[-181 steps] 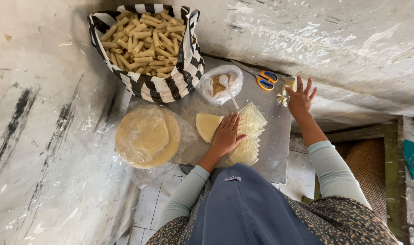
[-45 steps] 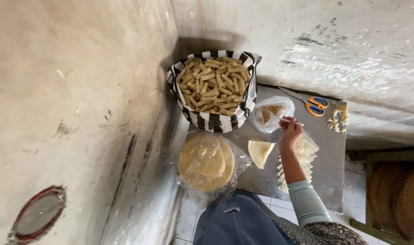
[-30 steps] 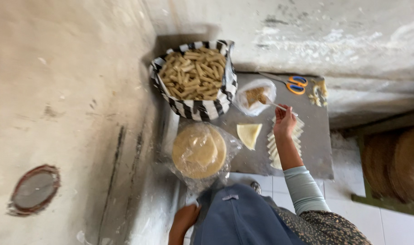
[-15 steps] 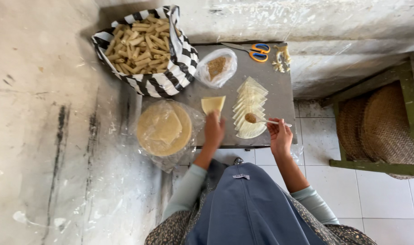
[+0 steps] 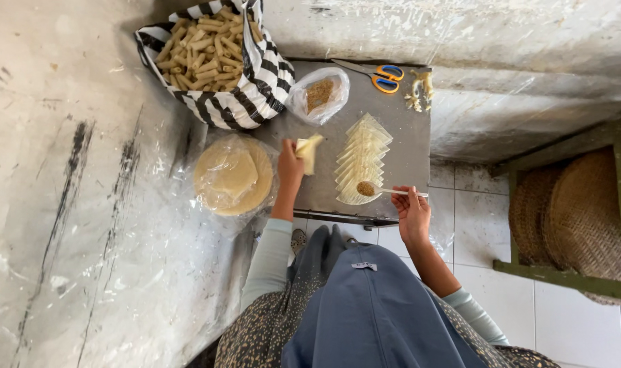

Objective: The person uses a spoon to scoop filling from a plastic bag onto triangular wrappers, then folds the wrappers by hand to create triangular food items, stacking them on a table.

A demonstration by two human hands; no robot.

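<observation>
Spoon of brown filling, pinched in right hand fingers, now brought back from bag over nearest wrapper on desk. Left hand fingers closed on lifted folded wrapper. Filling step resumed.

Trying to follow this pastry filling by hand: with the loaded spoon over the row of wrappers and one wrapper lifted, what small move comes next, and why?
Probably tip the spoon onto the nearest wrapper of the row of wrappers: the right hand holds it loaded with brown filling just above that sheet, while the left hand holds one wrapper off to the side.
</observation>
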